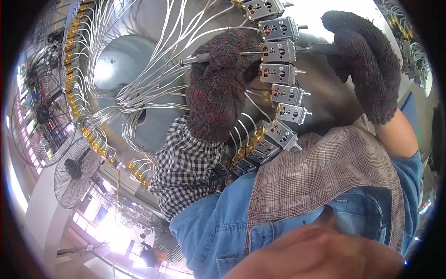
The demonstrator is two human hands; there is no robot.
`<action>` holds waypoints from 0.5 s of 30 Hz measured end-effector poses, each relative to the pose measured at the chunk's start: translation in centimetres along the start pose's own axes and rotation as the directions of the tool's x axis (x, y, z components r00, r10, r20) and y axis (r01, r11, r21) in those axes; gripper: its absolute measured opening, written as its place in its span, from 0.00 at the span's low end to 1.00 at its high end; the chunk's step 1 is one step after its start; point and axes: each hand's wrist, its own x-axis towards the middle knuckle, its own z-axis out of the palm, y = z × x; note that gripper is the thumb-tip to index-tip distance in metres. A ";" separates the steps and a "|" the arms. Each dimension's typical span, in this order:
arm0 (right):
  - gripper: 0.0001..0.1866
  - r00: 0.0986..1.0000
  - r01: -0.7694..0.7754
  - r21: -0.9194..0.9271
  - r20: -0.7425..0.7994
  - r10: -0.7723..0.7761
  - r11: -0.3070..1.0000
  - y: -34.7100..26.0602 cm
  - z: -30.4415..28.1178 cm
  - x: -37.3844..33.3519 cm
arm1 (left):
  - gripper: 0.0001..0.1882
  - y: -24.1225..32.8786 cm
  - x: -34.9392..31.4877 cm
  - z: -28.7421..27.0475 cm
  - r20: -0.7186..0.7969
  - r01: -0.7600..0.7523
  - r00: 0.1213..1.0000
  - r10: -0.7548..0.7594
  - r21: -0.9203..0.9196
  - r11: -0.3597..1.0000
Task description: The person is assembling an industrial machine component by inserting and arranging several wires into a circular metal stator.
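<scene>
My left hand (pixel 218 88), in a dark knitted glove with a black-and-white checked sleeve cover, grips a slim screwdriver-like tool (pixel 200 58). The tool's thin metal shaft reaches right to the side of a small metal switch box (pixel 278 52) with a spindle. On the other side, my right hand (pixel 367 60), gloved alike, is closed on a dark cylindrical tool (pixel 323 49). Its tip meets that box's spindle. More switch boxes of the same kind (pixel 287 94) stand in a curved row above and below. Both hands' fingertips are partly hidden.
Many thin white leads (pixel 153 93) run from the row across a round grey metal table (pixel 162 130) to gold-coloured fittings (pixel 69 69) along its far left rim. Two fans (pixel 74 169) stand at the left. Another person (pixel 165 246) is at lower left.
</scene>
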 end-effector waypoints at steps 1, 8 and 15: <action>0.19 0.998 -0.033 0.061 0.050 0.030 0.998 -0.2 -0.1 0.2 | 0.17 0.0 0.0 -0.1 0.022 -0.004 1.000 0.004 -0.003 1.000; 0.19 0.997 -0.080 0.024 0.009 0.080 0.997 -0.6 0.1 -0.1 | 0.17 0.0 0.0 0.2 0.071 -0.036 0.997 0.037 -0.011 0.999; 0.18 0.998 -0.013 -0.028 0.057 0.015 1.000 -0.4 -0.7 0.1 | 0.17 0.1 -0.1 0.3 0.071 -0.027 0.997 0.031 -0.055 0.998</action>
